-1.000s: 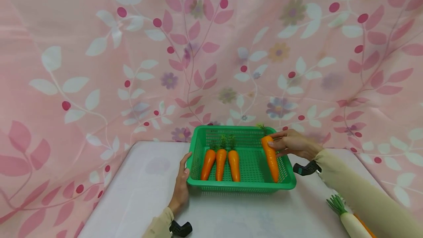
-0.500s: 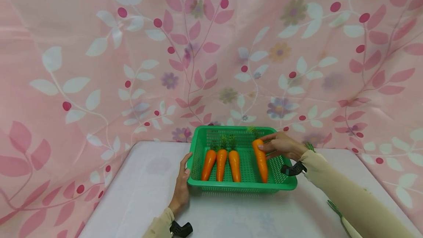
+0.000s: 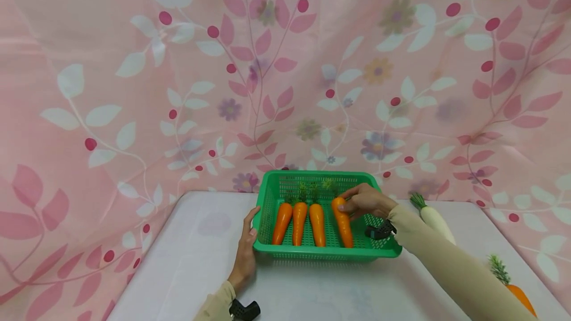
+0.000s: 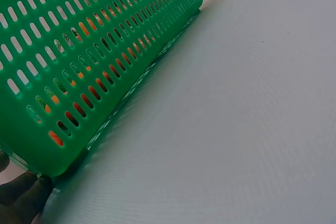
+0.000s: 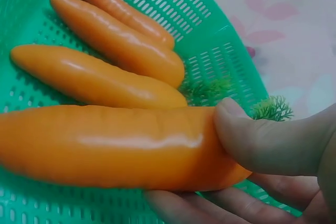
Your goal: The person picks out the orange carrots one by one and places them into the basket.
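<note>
My right hand (image 3: 366, 200) pinches an orange carrot (image 3: 342, 222) near its leafy top, inside a green plastic basket (image 3: 327, 250). The right wrist view shows the thumb across the carrot (image 5: 115, 145) and fingers beneath it. Three more carrots lie side by side in the basket's left half; the nearest to the held one is a middle carrot (image 3: 317, 224). Against the basket's left end rests my left hand (image 3: 244, 256), its fingers touching the outer wall. In the left wrist view, dark fingertips (image 4: 26, 195) meet the basket's lower corner.
A white radish (image 3: 437, 224) with green leaves lies on the white table (image 3: 200, 241) right of the basket, partly behind the right sleeve. Another carrot (image 3: 521, 297) sits at the lower right, partly covered by that sleeve. A pink floral cloth (image 3: 285, 88) hangs behind.
My right hand has carried its carrot leftward and lower in the basket, nearer the other three. The radish and carrot on the right have come into view from behind the arm. My left hand stays put.
</note>
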Available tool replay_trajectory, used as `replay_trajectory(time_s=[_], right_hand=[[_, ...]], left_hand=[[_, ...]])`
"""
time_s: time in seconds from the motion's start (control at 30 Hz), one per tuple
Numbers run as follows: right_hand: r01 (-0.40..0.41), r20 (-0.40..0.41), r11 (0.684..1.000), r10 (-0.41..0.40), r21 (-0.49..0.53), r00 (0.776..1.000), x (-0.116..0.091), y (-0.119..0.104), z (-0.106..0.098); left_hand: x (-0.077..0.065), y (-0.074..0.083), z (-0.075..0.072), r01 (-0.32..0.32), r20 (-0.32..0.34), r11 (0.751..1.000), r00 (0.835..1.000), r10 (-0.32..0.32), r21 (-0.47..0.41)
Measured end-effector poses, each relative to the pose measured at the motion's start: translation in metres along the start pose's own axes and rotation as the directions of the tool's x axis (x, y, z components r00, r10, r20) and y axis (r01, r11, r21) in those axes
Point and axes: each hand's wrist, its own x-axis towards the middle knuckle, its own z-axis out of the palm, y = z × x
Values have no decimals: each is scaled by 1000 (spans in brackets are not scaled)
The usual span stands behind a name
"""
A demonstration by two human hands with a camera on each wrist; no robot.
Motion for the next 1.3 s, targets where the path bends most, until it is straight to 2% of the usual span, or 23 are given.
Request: replay_trajectory(time_s=[0.43, 0.7, 0.93, 1.3], right_hand=[[-72, -35, 997, 71, -11, 997, 15, 10, 14], [-73, -40, 996, 71, -57, 997, 23, 10, 13], [-107, -71, 992, 102, -67, 992, 30, 13, 13], [-100, -63, 987, 93, -129, 994, 37, 17, 18]], left_hand=[[-3, -2, 0, 17, -5, 1000, 1000, -17, -17], [-1, -1, -1, 1, -16, 1000, 1000, -1, -9], [1, -1, 0, -12, -5, 1000, 1000, 12, -3], [0, -1, 1, -19, -4, 1000, 1000, 19, -2]])
